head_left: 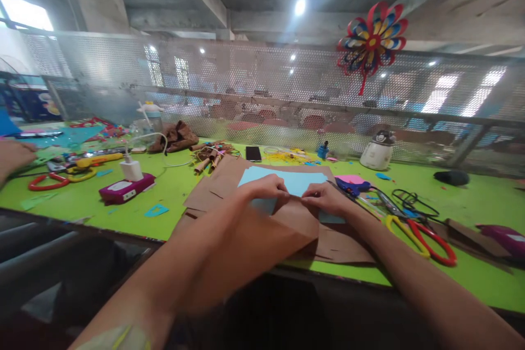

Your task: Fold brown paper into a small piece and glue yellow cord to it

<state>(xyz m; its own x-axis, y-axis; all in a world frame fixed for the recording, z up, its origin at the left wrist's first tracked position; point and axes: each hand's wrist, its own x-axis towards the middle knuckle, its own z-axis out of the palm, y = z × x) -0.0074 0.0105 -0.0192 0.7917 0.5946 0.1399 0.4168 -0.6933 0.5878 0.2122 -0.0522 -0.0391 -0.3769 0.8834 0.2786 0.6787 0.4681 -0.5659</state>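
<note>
Head view: your left hand point(262, 190) pinches the blue paper point(287, 179) at its 7 o'clock corner, and your right hand point(328, 199) pinches at 5 o'clock. The paper lies on brown sheets point(209, 186). Match the edges squarely and press evenly.

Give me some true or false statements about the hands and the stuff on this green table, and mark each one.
1. Both the left hand and the right hand touch the blue paper. True.
2. The blue paper lies on brown paper. True.
3. The right hand holds the scissors. False: they lie on the table, to its right.
4. The pinwheel lies flat on the table. False: it hangs up on the mesh fence.
</note>
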